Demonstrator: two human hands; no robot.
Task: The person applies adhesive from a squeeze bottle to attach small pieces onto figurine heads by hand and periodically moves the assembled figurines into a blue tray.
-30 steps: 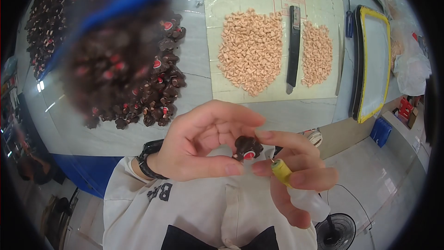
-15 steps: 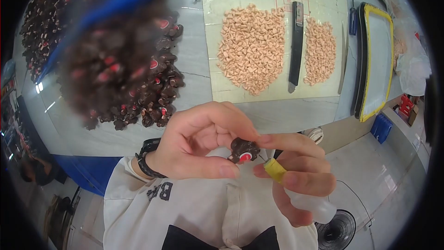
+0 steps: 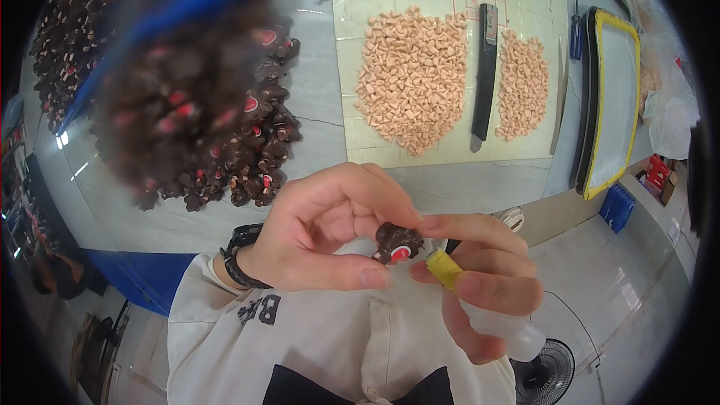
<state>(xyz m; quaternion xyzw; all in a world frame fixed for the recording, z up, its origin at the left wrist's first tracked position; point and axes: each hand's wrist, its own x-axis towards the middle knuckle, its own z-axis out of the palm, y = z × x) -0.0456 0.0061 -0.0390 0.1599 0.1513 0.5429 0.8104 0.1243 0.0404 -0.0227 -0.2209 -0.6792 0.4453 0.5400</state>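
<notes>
Low in the frame, a left hand (image 3: 322, 232) pinches a small dark brown piece with a red and white spot (image 3: 397, 242) between thumb and fingertips, while a right hand (image 3: 480, 285) grips a clear squeeze bottle with a yellow cap (image 3: 480, 307), its cap just beside the piece. Upper left, a heap of similar dark pieces (image 3: 255, 127) lies on the grey table (image 3: 315, 90). Upper centre, two piles of peach-coloured bits (image 3: 409, 75) flank a black bar (image 3: 484, 67) on a pale mat (image 3: 442, 154).

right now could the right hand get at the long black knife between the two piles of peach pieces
Probably not as it stands: the right hand is full, gripping a small clear squeeze bottle with a yellow cap, and the long black knife lies far across the table.
</notes>
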